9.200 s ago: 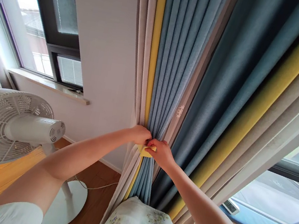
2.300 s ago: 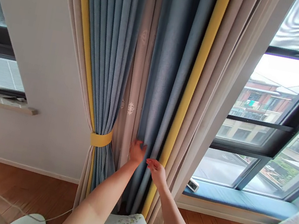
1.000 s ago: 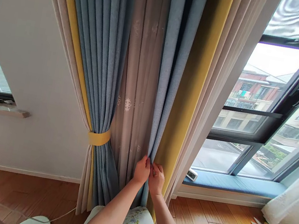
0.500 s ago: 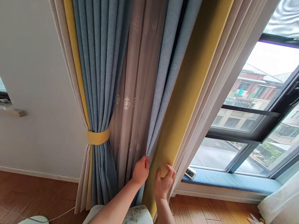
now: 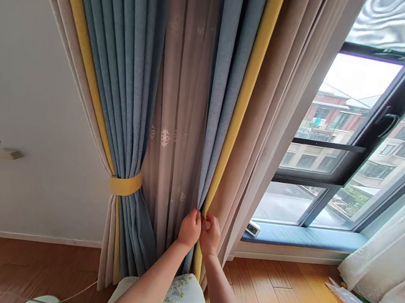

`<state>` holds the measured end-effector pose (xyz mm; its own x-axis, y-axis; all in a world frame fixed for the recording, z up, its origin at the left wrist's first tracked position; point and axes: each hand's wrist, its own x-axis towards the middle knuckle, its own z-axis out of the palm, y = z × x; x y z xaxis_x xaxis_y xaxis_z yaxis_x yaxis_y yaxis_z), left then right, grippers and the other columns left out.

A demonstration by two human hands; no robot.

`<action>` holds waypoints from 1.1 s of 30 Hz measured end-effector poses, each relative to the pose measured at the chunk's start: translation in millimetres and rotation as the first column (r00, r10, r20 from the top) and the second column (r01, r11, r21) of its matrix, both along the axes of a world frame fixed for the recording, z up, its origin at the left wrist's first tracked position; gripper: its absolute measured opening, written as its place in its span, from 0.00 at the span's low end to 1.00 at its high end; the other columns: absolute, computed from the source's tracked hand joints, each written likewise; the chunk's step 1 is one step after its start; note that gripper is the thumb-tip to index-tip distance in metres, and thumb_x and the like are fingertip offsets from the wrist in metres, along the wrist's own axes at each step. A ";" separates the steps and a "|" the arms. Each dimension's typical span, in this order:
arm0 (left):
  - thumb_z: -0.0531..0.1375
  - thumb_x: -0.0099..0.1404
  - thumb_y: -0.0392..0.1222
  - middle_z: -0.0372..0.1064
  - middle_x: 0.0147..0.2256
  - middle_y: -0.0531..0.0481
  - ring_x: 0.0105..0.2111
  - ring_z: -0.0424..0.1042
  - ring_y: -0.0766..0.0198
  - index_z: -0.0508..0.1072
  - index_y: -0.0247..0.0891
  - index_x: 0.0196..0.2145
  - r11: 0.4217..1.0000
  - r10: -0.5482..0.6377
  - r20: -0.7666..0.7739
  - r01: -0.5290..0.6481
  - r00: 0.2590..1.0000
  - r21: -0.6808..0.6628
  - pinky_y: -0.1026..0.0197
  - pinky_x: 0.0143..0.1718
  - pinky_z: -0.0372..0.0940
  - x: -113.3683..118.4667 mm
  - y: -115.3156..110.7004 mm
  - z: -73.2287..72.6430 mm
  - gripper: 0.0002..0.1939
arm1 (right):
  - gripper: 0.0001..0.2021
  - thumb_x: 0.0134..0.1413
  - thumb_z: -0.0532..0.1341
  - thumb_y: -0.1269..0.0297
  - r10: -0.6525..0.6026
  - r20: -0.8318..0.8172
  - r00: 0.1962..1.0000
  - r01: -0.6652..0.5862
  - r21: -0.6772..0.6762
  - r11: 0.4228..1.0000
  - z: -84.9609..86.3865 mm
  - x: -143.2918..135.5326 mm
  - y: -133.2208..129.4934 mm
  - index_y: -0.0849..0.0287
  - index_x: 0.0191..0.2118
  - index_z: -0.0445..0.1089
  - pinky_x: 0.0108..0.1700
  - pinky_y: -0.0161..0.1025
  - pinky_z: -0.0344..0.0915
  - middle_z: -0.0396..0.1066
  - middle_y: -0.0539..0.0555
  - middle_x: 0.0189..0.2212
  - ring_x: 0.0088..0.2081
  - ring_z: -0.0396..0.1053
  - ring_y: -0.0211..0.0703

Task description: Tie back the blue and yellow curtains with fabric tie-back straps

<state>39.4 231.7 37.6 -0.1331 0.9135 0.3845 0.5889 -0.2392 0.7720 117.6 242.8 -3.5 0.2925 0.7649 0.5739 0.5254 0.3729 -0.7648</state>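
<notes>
Where both hands (image 5: 190, 228) (image 5: 210, 235) pinch it, the blue-and-yellow curtain (image 5: 227, 109) narrows between them.

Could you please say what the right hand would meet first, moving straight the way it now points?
The right hand would likely press first into the long yellow fabric curtain strip it appears to pinch, beside pleated blue curtain fabric, though depth is unclear.

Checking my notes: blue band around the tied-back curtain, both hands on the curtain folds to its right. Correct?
One slip: the band is yellow, per the head view. The rest stands: it's around the tied-back curtain, and the left hand and right hand are on the curtain folds to its right.
</notes>
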 end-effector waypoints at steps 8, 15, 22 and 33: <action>0.42 0.64 0.40 0.70 0.30 0.44 0.33 0.70 0.61 0.67 0.36 0.34 0.996 -0.004 -0.013 0.005 1.000 0.084 0.62 0.34 0.62 0.2 -1.2 -10.7 0.15 | 0.15 0.52 0.48 0.62 0.024 0.118 0.993 -0.026 0.011 1.000 -7.1 -14.5 -11.1 0.58 0.40 0.68 0.28 0.34 0.58 0.67 0.55 0.32 0.30 0.65 0.41; 0.46 0.64 0.43 0.71 0.36 0.40 0.38 0.70 0.58 0.66 0.33 0.40 0.999 0.042 -0.077 -0.039 0.996 0.032 0.61 0.37 0.62 -0.8 1.5 -6.4 0.15 | 0.07 0.50 0.49 0.66 0.059 0.089 0.994 -0.070 0.117 0.991 -16.0 -15.3 -16.0 0.58 0.28 0.63 0.28 0.35 0.58 0.65 0.52 0.25 0.27 0.62 0.39; 0.43 0.65 0.38 0.70 0.37 0.38 0.39 0.70 0.58 0.66 0.32 0.41 0.999 0.050 -0.093 -0.051 0.994 -0.003 0.61 0.38 0.62 -6.2 4.9 -9.4 0.15 | 0.16 0.49 0.52 0.59 -0.214 -0.012 0.977 0.209 0.275 0.939 8.5 27.4 -2.0 0.61 0.43 0.62 0.46 0.46 0.55 0.63 0.60 0.41 0.45 0.59 0.48; 0.42 0.64 0.40 0.67 0.43 0.37 0.44 0.67 0.56 0.64 0.32 0.43 1.000 0.018 0.007 -0.018 1.000 -0.017 0.58 0.44 0.60 -3.4 3.9 -5.9 0.16 | 0.17 0.45 0.51 0.48 -0.049 -0.113 0.992 0.045 -0.038 0.998 10.0 32.4 10.1 0.58 0.28 0.63 0.31 0.38 0.59 0.68 0.54 0.25 0.27 0.66 0.43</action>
<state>36.0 235.6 31.8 -0.1524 0.9171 0.3683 0.5878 -0.2155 0.7798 150.0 252.9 6.5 0.3905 0.7679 0.5078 0.4509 0.3214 -0.8327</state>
